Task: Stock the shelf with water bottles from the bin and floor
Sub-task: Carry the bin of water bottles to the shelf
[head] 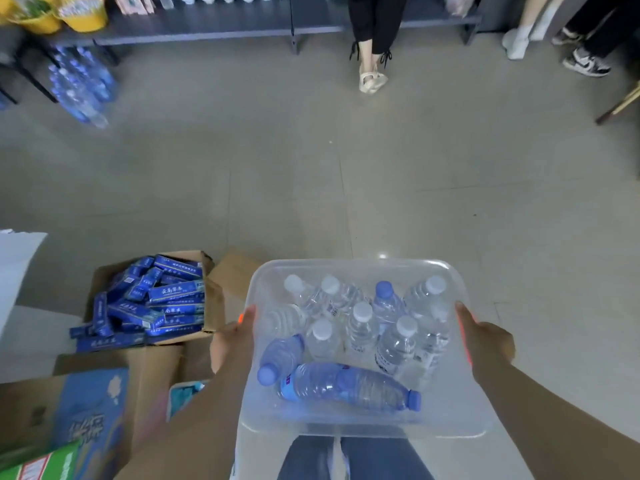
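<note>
While the left hand [232, 336] grips the left rim of the bin [360, 266], thumb over the edge, the right hand [485, 341] grips the right rim the same way, and the bin hangs between them above the person's jeans [356, 459]. Inside it stand white-capped bottles [362, 325] packed close, with a blue-capped one upright among them; two blue-capped bottles lie on their sides at the near end, the larger [349, 386] across the bin. Left of the bin on the floor [311, 161] sits an open carton [211, 306] heaped with blue boxes [173, 299], with more cartons nearer. Far across the floor runs a low dark shelf [207, 26]; a wrapped pack of bottles [79, 84] lies below its left end. Other people's legs [372, 39] stand by the shelf.
</note>
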`<state>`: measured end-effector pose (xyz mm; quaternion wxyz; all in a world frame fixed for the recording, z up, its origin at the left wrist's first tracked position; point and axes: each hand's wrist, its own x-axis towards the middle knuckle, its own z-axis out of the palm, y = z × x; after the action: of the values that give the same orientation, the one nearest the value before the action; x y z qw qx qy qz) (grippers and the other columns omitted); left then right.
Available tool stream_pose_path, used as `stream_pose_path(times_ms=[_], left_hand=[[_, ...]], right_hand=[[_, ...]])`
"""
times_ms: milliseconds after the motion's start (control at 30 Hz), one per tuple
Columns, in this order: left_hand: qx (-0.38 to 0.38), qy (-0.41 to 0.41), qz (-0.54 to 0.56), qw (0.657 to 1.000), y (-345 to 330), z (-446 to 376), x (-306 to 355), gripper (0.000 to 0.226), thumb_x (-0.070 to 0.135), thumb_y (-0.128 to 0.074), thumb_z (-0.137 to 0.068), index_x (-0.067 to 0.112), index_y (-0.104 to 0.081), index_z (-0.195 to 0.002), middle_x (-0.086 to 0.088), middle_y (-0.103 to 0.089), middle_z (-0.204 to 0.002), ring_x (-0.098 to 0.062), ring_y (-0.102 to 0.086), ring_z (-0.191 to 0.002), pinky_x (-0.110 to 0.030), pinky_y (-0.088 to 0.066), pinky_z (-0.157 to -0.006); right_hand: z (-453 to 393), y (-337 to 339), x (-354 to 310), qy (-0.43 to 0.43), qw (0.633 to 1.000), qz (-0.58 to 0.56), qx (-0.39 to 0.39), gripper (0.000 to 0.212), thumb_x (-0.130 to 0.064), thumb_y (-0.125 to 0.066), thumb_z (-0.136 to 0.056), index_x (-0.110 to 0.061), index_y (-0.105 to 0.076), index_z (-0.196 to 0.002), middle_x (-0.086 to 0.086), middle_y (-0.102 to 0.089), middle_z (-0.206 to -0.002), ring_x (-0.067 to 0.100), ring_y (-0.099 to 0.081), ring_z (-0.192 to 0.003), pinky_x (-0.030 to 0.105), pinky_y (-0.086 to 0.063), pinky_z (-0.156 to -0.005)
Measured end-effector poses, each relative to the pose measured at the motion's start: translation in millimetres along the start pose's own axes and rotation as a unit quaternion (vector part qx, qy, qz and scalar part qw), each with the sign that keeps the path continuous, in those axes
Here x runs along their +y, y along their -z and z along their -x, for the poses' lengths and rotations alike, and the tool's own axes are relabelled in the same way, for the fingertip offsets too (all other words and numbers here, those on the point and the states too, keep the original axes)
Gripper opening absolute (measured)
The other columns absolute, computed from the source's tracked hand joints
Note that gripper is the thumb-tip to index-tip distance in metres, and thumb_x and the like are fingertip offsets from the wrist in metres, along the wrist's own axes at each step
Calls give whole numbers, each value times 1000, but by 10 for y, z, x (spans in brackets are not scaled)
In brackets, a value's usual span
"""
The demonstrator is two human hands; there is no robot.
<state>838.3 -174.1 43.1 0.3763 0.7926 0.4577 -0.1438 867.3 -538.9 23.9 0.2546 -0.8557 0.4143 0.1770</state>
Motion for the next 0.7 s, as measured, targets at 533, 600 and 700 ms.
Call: stream_pose_path(times_ms=[533,600,700], left_hand=[[58,40,57,996,-537,-1634,2357,43,54,-52,-87,16,-44,-68,-7,-56,-80,-29,-54,-79,-34,-39,-76],[72,49,63,994,-578,-1798,2635,44,55,-53,-86,20,-46,-61,-4,-57,-74,-26,-54,-78,-30,-39,-72],[64,43,21,997,-599,-2087,2997,53,63,-42,-87,20,-54,-59,3,-54,-65,-19,-48,-76,-26,-31,-65]], right_hand=[[-2155,164,-2576,48,998,40,-29,75,-70,-36,-84,-3,-50,-54,13,-51,-58,26,-48,-56,27,-26,-48],[-2401,233,-2949,62,996,58,-31,75,-68,-35,-86,-1,-50,-56,13,-50,-58,24,-46,-54,27,-24,-48],[-2712,279,-3510,81,993,75,-30,73,-67,-35,-87,-4,-44,-52,12,-45,-55,24,-43,-52,28,-23,-47]])
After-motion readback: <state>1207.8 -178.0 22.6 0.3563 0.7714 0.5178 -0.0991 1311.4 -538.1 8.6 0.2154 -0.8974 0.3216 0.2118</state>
